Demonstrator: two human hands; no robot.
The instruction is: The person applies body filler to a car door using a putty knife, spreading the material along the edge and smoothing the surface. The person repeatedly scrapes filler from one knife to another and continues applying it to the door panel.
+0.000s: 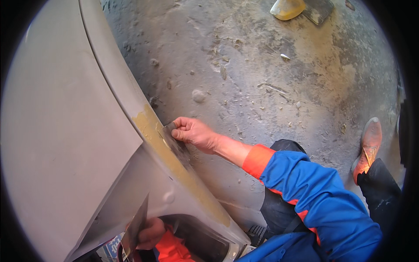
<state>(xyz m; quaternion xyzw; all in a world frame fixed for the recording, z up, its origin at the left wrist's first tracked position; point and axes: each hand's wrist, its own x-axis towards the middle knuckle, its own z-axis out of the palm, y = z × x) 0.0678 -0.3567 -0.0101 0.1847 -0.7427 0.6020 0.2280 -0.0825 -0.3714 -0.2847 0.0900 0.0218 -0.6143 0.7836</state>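
Observation:
My right hand (192, 135) pinches a thin grey spreader (178, 146), laid against a band of tan filler (152, 139) along the edge of a grey car body panel (56, 131). At the lower middle, my left hand (152, 233) grips a second thin metal blade (135, 225), held upright beside the lower opening (192, 231) in the bodywork. That hand is partly hidden by the blade and the red cuff.
The rough grey floor (253, 78) lies right of the panel. A yellowish tool (286, 8) with a dark flat plate (317, 11) lies at the top. My bent knee and an orange-tinted shoe (370, 142) are at the right.

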